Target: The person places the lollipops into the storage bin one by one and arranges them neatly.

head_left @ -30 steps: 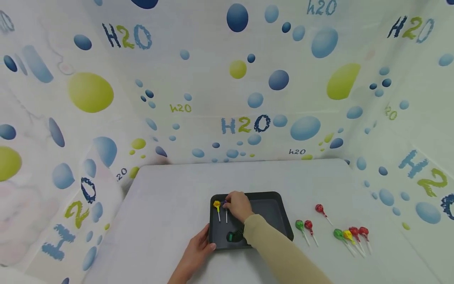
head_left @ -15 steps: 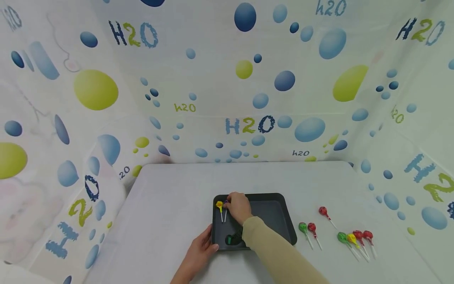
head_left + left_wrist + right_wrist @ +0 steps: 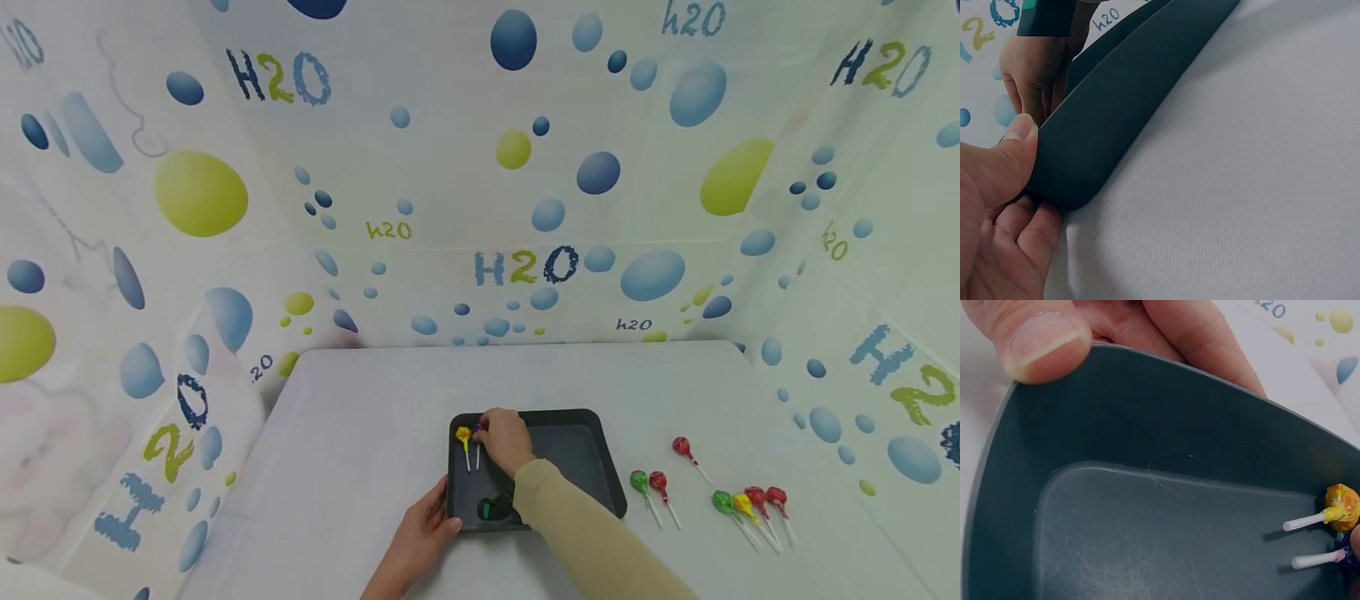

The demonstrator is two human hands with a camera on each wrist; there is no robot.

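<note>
My left hand (image 3: pixel 416 537) grips the near left corner of a dark grey rectangular tray (image 3: pixel 573 462). In the left wrist view its thumb (image 3: pixel 1020 128) lies on the rim, with the fingers outside the wall. At the tray's far left corner, my right hand (image 3: pixel 507 440) holds a dark purple lollipop (image 3: pixel 1352 557) by its wrapped head, mostly hidden by the fingers. Just left of it lies a yellow lollipop (image 3: pixel 462 434). Both white sticks point toward the near side. A black wrist camera with a green patch (image 3: pixel 495 507) shows at my right wrist, over the tray.
Right of the tray a green lollipop (image 3: pixel 639 480) and a red lollipop (image 3: pixel 658 481) lie side by side. Farther right are a single red lollipop (image 3: pixel 682 447) and a cluster with green, yellow lollipop (image 3: pixel 742 503) and red heads. A white cloth covers the table (image 3: pixel 360 433).
The head view has shifted slightly. Both hands stay almost in place, the left at the tray's corner and the right at the purple lollipop.
</note>
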